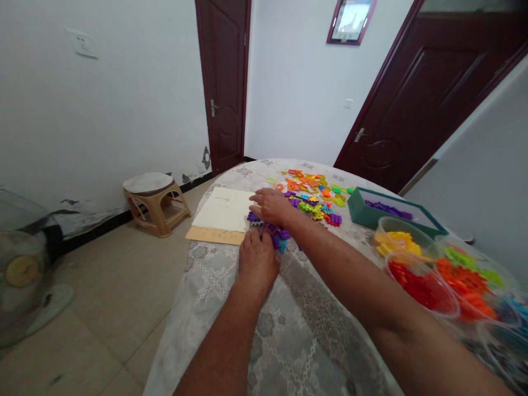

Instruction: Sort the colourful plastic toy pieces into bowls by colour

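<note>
Both hands are over a heap of small coloured plastic pieces (311,208) on the patterned tablecloth. My left hand (258,256) lies at the near edge of the purple pieces (270,230), its fingertips at them; whether it grips one is hidden. Just beyond it, my right hand (273,206) reaches across from the right, fingers bent over dark purple pieces beside the paper. What is under those fingers cannot be made out. A cream sheet (226,209) with a tan lower strip lies left of the hands. Orange and yellow pieces (305,181) spread behind the heap.
At the right stand a green box (363,212) with purple pieces and clear tubs of yellow (398,243), red (416,283), and orange and green pieces (464,280). A stool (159,206) and a fan (25,275) are on the floor at the left.
</note>
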Demonstrator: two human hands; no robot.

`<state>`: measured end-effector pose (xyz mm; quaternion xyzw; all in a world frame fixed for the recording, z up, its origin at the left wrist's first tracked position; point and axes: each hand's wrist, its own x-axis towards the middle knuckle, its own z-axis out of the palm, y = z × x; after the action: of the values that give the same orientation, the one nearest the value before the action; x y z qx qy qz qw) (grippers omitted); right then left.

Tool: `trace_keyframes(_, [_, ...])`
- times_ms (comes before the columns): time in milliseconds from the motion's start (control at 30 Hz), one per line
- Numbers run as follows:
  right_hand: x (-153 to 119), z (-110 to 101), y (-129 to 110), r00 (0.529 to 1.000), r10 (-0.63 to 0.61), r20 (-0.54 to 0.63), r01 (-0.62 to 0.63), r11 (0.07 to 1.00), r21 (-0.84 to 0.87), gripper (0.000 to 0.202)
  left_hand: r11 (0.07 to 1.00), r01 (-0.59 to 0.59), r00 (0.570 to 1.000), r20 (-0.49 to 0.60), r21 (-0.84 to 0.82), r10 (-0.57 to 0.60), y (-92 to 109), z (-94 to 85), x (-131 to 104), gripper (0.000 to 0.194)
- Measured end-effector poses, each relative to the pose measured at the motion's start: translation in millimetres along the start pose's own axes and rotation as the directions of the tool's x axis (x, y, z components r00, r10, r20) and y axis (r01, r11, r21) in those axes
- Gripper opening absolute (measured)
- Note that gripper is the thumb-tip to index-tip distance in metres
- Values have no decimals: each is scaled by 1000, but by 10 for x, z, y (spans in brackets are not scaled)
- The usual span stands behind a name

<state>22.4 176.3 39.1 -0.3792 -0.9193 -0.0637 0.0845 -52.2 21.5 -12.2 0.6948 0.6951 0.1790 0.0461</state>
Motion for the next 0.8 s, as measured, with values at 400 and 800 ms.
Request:
trace_keyframes(400, [-70, 431, 26, 995, 34, 92, -26, 996, -86, 44, 996, 89, 996, 31, -15, -88, -111, 121, 69, 69])
trace_keyframes(800, [-1131, 272, -27, 1000, -7, 10, 6, 997, 72, 28, 944, -330, 898, 302, -21, 321, 39, -219, -152, 49])
